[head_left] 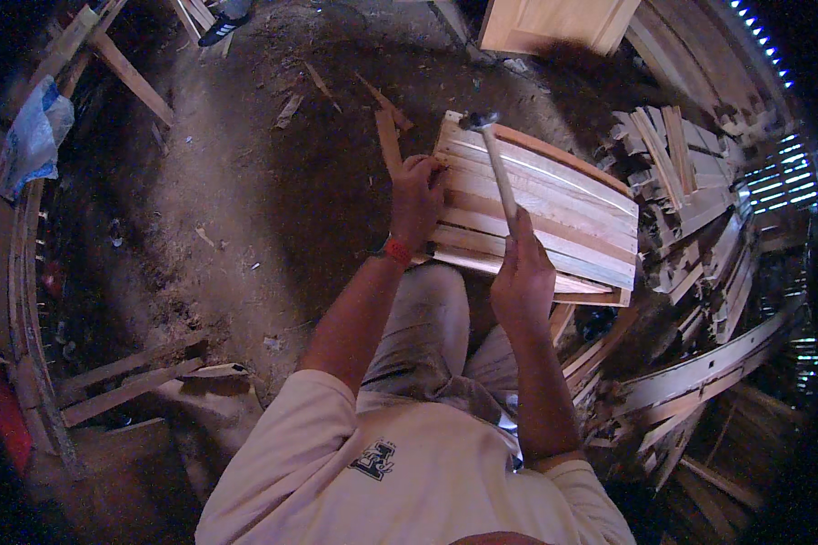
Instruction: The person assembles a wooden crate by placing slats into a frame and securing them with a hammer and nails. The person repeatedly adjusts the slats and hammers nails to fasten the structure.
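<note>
- The right hand (521, 277) has its fingers wrapped tight round the pale wooden handle of a steel-headed hammer (496, 163), head raised over the panel's far edge.
- The left hand (416, 198) has its fingers curled down, pinching at the near-left corner of the slatted pale-wood panel (554, 218), which rests across the person's knees.
- Slats look mostly laid side by side; by this view, fixing at that corner is under way.
- Heaped offcut wood strips (691, 209) crowd the right; loose wooden battens (127, 377) lie on the dirt floor (245, 182) left.
</note>
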`<state>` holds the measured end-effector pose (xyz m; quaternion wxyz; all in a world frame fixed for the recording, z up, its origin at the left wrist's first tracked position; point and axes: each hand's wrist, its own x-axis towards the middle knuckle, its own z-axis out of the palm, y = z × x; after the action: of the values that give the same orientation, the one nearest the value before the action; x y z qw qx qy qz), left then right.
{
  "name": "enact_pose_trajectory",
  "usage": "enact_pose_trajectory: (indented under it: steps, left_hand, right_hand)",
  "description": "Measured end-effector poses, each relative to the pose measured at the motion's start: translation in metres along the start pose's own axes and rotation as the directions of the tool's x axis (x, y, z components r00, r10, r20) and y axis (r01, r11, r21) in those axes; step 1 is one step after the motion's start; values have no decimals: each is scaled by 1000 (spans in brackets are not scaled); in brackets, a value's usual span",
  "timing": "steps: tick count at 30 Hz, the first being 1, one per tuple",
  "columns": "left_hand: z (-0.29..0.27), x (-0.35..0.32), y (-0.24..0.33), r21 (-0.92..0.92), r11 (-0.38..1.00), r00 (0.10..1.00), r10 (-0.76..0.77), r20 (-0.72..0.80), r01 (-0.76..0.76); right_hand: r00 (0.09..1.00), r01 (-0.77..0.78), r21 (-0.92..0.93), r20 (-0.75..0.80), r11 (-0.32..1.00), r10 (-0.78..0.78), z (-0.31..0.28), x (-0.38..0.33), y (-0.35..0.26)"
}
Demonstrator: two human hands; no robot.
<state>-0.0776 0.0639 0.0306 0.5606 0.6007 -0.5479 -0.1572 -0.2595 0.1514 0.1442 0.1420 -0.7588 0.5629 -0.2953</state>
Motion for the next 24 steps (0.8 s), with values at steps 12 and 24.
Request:
enact_pose_trajectory:
  steps: [12,24]
  left_hand:
    - [5,1,-4,17,1000,1000,-21,-13,21]
    - [5,1,-8,95,995,999,-40,-4,40]
  right_hand:
    - [992,-71,-72,102,995,78,2,-2,2]
    - [940,-96,-232,299,968,165,-1,3,-1]
